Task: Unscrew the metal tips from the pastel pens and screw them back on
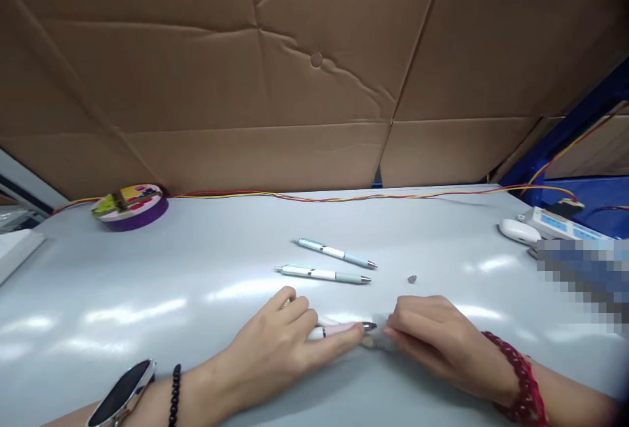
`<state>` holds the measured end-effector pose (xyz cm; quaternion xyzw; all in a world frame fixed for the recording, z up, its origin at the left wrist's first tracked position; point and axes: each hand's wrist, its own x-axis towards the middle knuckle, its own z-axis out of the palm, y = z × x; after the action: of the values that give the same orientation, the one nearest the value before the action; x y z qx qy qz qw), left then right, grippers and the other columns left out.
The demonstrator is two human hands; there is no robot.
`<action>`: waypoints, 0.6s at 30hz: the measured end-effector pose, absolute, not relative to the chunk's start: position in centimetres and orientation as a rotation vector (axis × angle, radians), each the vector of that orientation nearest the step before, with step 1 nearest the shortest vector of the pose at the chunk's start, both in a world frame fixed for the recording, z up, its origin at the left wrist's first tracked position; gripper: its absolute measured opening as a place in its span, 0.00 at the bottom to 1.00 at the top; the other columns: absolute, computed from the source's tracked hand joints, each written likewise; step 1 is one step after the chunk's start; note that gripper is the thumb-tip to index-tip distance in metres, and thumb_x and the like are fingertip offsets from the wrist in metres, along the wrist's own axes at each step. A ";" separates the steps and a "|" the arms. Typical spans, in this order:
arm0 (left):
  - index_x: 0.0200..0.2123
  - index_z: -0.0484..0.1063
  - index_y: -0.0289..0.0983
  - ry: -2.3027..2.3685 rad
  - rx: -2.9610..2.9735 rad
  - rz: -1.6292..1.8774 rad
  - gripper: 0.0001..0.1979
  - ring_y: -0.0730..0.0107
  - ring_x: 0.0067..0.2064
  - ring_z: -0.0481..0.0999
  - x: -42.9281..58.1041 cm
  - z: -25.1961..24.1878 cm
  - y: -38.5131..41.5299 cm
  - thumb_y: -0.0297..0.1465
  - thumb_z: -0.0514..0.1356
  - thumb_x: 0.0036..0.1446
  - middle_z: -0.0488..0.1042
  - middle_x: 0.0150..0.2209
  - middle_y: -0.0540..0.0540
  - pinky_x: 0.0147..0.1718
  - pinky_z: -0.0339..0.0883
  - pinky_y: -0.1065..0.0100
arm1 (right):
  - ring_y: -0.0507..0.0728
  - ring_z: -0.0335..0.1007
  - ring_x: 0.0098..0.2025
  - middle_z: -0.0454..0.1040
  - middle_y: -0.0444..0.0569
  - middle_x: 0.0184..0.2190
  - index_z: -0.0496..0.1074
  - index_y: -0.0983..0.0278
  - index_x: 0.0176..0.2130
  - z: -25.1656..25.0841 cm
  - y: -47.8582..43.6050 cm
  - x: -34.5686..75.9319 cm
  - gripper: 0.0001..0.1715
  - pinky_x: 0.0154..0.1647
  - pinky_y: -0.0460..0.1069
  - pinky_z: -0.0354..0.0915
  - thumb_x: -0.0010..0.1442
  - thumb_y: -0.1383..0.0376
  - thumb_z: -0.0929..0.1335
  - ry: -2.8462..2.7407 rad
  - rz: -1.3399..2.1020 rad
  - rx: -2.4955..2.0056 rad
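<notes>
My left hand (280, 348) is wrapped round a white and pale pink pen (339, 329), its thumb lying along the barrel toward the dark metallic tip, which points right. Just past that tip is my right hand (437, 342), its fingers pinched together; whatever they hold is hidden. On the table beyond lie a light blue pen (334, 253) and a pale green pen (324, 274), both with metal tips to the right. A small grey cone-shaped piece (412, 279) rests alone above my right hand.
A round purple box (135, 212) stands at the back left of the grey table (221, 250). Red and yellow wires (314, 199) run along the back edge, before a cardboard wall (206, 80). At right sit a white rounded object (519, 232) and a power strip (560, 224).
</notes>
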<state>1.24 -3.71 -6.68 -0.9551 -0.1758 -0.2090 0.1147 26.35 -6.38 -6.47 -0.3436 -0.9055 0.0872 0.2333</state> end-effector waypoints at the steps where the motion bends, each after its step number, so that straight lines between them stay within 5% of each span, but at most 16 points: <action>1: 0.52 0.66 0.42 -0.514 -2.811 -0.614 0.21 0.70 0.23 0.58 1.2 -6.8 -3.6 0.20 0.45 0.63 0.60 0.20 0.52 0.26 0.57 0.68 | 0.49 0.55 0.22 0.61 0.41 0.20 0.61 0.62 0.27 -6.3 -6.3 26.5 0.15 0.23 0.44 0.52 0.66 0.68 0.58 -2.487 0.252 -0.963; 7: 0.50 0.69 0.44 -0.459 -2.808 -0.682 0.17 0.71 0.22 0.56 1.6 -6.7 -3.7 0.22 0.49 0.63 0.60 0.19 0.52 0.27 0.56 0.69 | 0.52 0.62 0.27 0.69 0.45 0.27 0.64 0.64 0.39 -6.3 -6.3 26.1 0.19 0.26 0.45 0.57 0.67 0.54 0.55 -2.534 0.369 -1.000; 18: 0.51 0.67 0.43 -0.441 -2.833 -0.646 0.20 0.71 0.22 0.58 1.5 -6.6 -3.8 0.19 0.45 0.64 0.58 0.19 0.53 0.24 0.56 0.69 | 0.51 0.56 0.22 0.65 0.44 0.19 0.68 0.64 0.32 -6.2 -6.2 26.0 0.20 0.22 0.45 0.53 0.68 0.62 0.54 -2.537 0.133 -0.840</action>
<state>1.52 -3.80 -6.56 -0.9590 -0.1492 -0.2187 0.1013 26.04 -6.24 -6.21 -0.3056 -0.9226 0.0482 0.2306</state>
